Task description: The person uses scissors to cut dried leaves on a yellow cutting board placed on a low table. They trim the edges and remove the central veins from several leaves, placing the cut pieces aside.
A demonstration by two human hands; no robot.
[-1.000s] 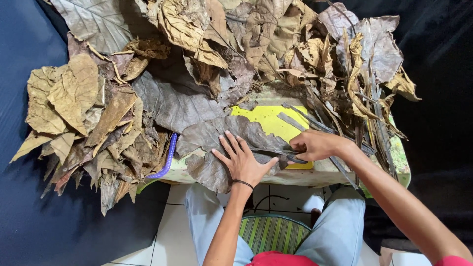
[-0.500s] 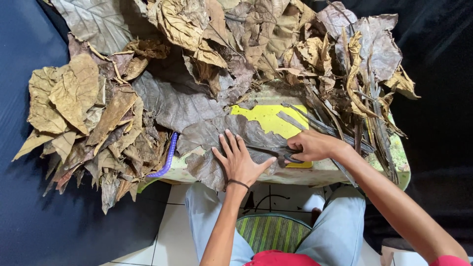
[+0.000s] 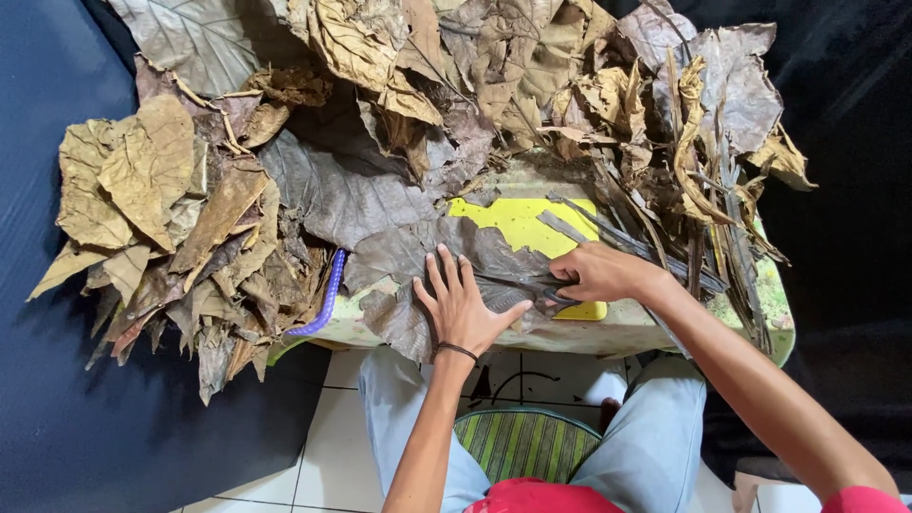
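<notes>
A person's left hand [image 3: 463,309] lies spread, grip apart, flat on a grey-brown dried leaf [image 3: 446,261] at the counter's [image 3: 627,332] six o'clock edge, while the right hand [image 3: 598,274], grip pinched together, clamps the leaf's three o'clock end.

Dry, papery brown leaves [image 3: 380,142] piled across the top of the frame, all crinkled, matt and rough-veined. Greyer, leathery-looking big leaf [image 3: 456,266] at centre, flattened under the left hand [image 3: 463,309]. Smooth yellow plastic board [image 3: 518,223] peeking out, kinda glossy. Ribbed purple plastic strip [image 3: 328,294] left of centre. Glazed white floor tiles [image 3: 332,446] at bottom.
</notes>
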